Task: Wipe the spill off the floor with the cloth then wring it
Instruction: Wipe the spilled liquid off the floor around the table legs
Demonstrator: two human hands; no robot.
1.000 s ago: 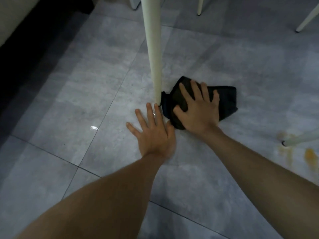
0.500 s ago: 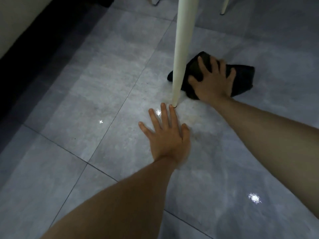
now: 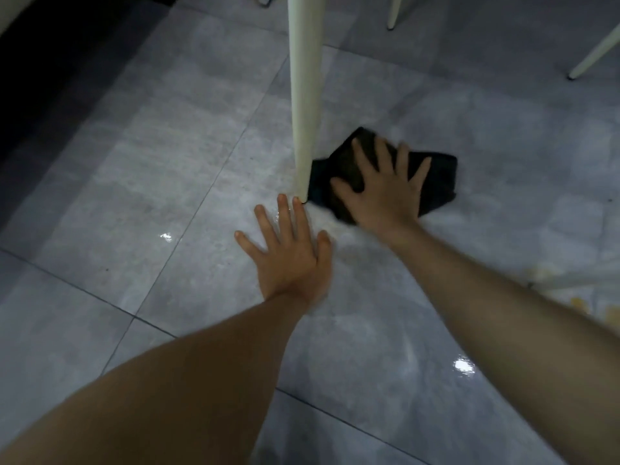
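A black cloth [image 3: 439,177] lies crumpled on the grey tiled floor [image 3: 167,182], just right of a cream table leg [image 3: 303,95]. My right hand [image 3: 385,189] presses flat on the cloth with fingers spread, blurred from motion. My left hand [image 3: 290,250] rests palm down on the wet tile, fingers apart, its fingertips close to the foot of the leg. An orange-yellow spill [image 3: 600,308] stains the floor at the right edge, past my right forearm. A faint wet smear shows on the tile between my two hands.
More cream furniture legs stand at the top [image 3: 393,11], the upper right [image 3: 593,55] and low at the right edge [image 3: 570,280] beside the spill. A dark strip [image 3: 50,62] runs along the left wall. Wet tile glints in the lower right [image 3: 464,367].
My right hand has dragged the cloth back toward me and to the table leg's foot. The left hand has stayed planted. The spill at the right is back in view.
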